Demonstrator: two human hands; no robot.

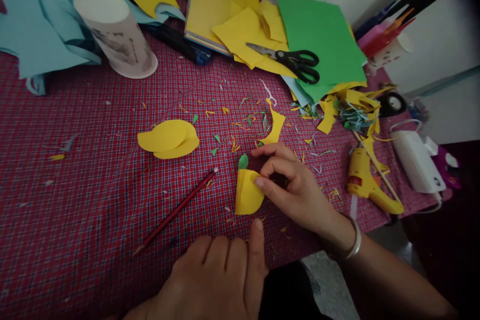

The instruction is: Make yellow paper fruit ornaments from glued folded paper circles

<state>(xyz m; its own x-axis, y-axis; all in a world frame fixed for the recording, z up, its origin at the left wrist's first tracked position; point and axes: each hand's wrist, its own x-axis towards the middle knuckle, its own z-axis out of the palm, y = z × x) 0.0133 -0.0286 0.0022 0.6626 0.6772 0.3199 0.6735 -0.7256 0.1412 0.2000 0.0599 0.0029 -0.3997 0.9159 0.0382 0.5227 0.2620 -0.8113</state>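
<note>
My right hand [296, 187], with a bangle at its wrist, pinches the right edge of a folded yellow paper cutout [248, 192]. A small green paper leaf [243, 161] stands at the cutout's top, close to my right index finger. Just below the cutout is my left hand [225, 272], knuckles up; one finger stretches toward the paper's lower edge, the others bend under, and nothing shows in it. To the left lie two overlapping yellow paper ovals [168, 138] and a dark red pencil [176, 211].
Scissors [296, 60] rest on yellow and green paper sheets [318, 35] at the back. A paper cup [120, 40] stands back left beside blue paper [48, 25]. A yellow glue gun [369, 180] and white device [418, 160] lie right. Scraps litter the checked cloth [93, 175].
</note>
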